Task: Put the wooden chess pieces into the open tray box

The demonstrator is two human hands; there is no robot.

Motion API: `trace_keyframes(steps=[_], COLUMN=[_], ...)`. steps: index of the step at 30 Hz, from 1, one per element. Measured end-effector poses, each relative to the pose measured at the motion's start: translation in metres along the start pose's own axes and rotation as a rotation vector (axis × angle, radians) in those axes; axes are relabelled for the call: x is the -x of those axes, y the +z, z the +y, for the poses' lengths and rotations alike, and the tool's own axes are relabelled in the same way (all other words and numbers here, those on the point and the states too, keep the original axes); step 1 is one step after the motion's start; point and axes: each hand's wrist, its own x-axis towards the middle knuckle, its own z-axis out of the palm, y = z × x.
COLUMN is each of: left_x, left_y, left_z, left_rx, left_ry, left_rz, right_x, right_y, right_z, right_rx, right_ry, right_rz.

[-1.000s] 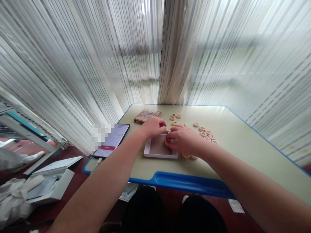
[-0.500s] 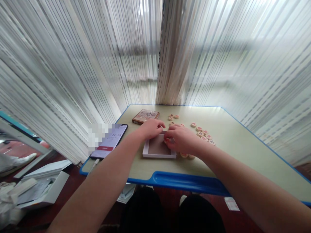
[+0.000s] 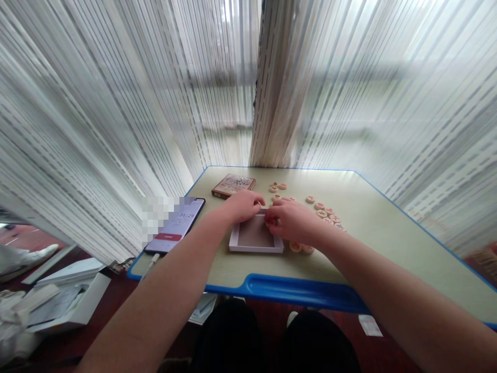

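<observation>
As handling pieces (image 3: 295,246) at the mid-frame box (image 3: 255,249) seems underway, the left hand (image 3: 244,204) and right hand (image 3: 294,218) look curled. I can't tell either's hold; steadiness matters next.

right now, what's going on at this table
Someone's left hand is by the far edge of an open box; their right hand is over its right side, its grip hard to make out. Round pieces lie to the right and beyond. A phone lies left, a patterned box further back.
</observation>
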Motion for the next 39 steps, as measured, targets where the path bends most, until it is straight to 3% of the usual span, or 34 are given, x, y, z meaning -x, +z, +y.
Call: trace_keyframes(steps=[16,28,33,39], left_x=[0.002,0.002,0.004,0.003], left_y=[-0.002,-0.002,-0.002,-0.002], left_z=[0.003,0.002,0.004,0.005], left_rx=[0.002,-0.012,0.022,0.047], left_ry=[-0.006,-0.001,-0.012,0.009], left_rz=[0.006,-0.001,0.027,-0.018], right_x=[0.0,0.001,0.001,0.001], right_y=[-0.004,-0.006,-0.015,-0.018], right_z=[-0.002,0.0,0.017,0.047], right_rx=[-0.019,-0.08,-0.072,0.048], right_ry=[-0.06,-0.056,0.112,0.382], right_rz=[-0.023,0.046,0.241,0.158])
